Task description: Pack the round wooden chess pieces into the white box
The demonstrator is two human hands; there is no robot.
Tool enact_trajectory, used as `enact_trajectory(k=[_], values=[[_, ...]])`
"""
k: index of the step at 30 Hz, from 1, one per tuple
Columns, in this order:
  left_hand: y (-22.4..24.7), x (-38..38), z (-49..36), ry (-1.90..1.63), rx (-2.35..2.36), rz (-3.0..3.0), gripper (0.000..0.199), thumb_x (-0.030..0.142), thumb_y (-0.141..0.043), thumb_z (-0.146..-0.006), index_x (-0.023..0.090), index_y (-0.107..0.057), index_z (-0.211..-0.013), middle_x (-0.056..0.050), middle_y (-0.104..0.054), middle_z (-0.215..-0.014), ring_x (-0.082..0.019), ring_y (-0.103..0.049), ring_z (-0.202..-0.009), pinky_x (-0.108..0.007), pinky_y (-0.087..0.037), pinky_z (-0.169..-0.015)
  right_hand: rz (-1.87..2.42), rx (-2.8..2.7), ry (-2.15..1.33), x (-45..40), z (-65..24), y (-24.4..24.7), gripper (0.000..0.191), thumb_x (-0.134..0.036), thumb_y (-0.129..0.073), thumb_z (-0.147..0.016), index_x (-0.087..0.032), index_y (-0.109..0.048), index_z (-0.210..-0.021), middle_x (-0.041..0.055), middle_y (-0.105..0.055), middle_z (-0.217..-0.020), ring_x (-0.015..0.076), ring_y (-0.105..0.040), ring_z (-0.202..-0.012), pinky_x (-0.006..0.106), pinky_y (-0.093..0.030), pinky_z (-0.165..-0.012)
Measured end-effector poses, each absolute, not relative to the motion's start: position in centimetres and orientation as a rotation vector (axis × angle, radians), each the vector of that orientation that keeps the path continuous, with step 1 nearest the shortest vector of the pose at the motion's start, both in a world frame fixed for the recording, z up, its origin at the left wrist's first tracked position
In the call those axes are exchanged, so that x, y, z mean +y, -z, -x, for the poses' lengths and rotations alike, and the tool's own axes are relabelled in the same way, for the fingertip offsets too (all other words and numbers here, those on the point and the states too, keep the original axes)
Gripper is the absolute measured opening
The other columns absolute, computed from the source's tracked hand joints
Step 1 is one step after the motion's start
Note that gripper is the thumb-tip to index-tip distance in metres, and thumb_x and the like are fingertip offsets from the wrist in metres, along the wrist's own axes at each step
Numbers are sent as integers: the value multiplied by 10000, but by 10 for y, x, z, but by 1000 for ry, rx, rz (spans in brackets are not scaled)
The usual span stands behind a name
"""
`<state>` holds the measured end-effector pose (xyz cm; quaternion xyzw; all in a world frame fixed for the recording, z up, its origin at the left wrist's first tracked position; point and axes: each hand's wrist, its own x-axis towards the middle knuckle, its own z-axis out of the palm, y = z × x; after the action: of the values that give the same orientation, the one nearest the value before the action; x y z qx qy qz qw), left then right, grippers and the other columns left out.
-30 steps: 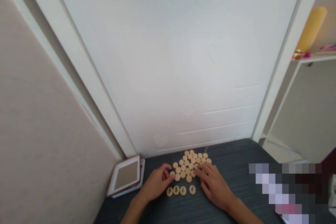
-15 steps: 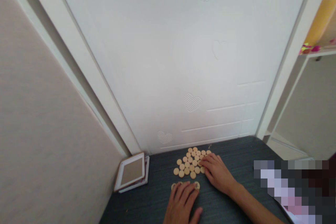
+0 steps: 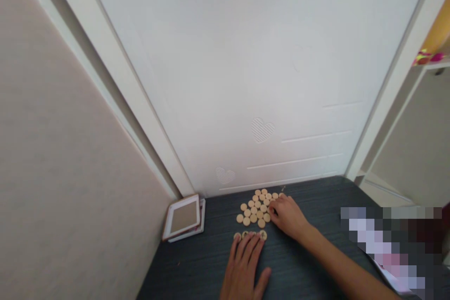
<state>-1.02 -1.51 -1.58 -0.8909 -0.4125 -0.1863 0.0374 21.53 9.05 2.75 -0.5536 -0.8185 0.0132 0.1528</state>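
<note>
Has curled right hand [image 3: 288, 215] inward at right edge of plain discs [image 3: 259, 214]; cannot tell whether pinching one. Rests left hand [image 3: 243, 262], slightly spread, on lettered discs [image 3: 265, 234]. Likely picking; probably needs a careful pinch next.

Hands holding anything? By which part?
Left hand: nothing gripped, it rests over the front disc row. Right hand: at the disc pile, any hold hidden, can't tell.

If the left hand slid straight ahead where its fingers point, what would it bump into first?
Probably the row of marked discs: the left hand has its fingertips over them, though contact is hard to judge. Beyond lies the cluster of plain discs.
</note>
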Motion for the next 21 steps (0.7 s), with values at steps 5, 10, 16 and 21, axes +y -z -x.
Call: enact_trajectory(k=[5, 10, 16, 21], values=[[-4, -24, 0, 516, -1343, 2818, 645, 480, -478, -1003, 321, -254, -1586, -8, -375, -1612, -290, -371, -1467, -586, -320, -1205, 1683, -2347, -112, 95, -206, -36, 181, -193, -555, -907, -165, -727, -860, 143, -739, -893, 280, -658, -945, 356, -437, -856], [-10, -27, -5, 562, -1454, 2862, 574, 471, -464, -1011, 288, -363, -1546, -45, -411, -1595, -287, -353, -1475, -601, -243, -1232, 1725, -2303, -264, 100, -201, -37, 174, -146, -591, -858, -111, -719, -971, 194, -735, -974, 304, -663, -1007, 383, -432, -923], [-9, -29, -2, 798, -1513, 2859, 430, 373, -476, -1019, 243, -510, -1427, -74, -509, -1509, -258, -407, -1429, -560, -248, -1235, 1554, -2208, -533, 94, -221, -44, 360, -195, -592, -871, -171, -672, -1222, 72, -738, -1025, 193, -679, -918, 304, -489, -878], [-10, -25, 2, 1086, -1613, 2803, 279, 309, -474, -1018, 226, -627, -1236, -80, -635, -1325, -243, -525, -1286, -491, -399, -1132, 1143, -1831, -1237, 70, -246, -28, 369, -348, -581, -930, -167, -661, -1241, 50, -739, -964, 168, -704, -861, 311, -556, -801]])
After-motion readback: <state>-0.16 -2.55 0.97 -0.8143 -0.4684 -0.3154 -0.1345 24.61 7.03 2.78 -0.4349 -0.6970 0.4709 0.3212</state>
